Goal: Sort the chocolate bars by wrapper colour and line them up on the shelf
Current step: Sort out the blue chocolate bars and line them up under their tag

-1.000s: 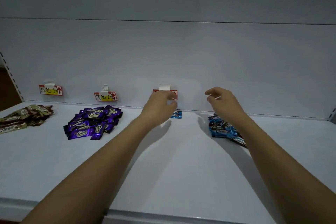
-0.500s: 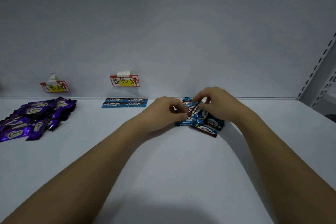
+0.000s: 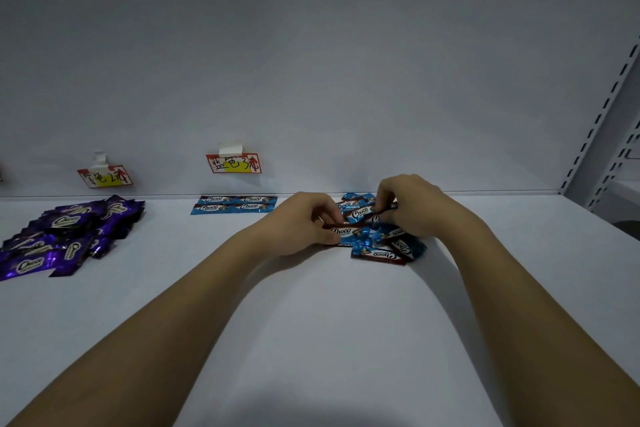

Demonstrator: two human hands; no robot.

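A loose pile of blue chocolate bars point(image 3: 381, 246) lies on the white shelf point(image 3: 311, 322) at centre right. My left hand point(image 3: 304, 222) pinches the left end of a blue bar point(image 3: 341, 230) at the pile's left side. My right hand point(image 3: 412, 204) is curled over the back of the pile and pinches another blue bar point(image 3: 360, 213). Several blue bars point(image 3: 235, 204) lie flat in neat rows against the back wall, under a label point(image 3: 233, 163). A heap of purple bars point(image 3: 65, 236) sits at the left.
A second label point(image 3: 104, 177) hangs on the back wall above the purple heap. A perforated metal upright point(image 3: 602, 135) bounds the shelf on the right. The wall runs close behind the bars.
The view swung right from the labels to the blue pile. Both hands came down from the wall onto the pile and took hold of blue bars; little differs since half a second ago.
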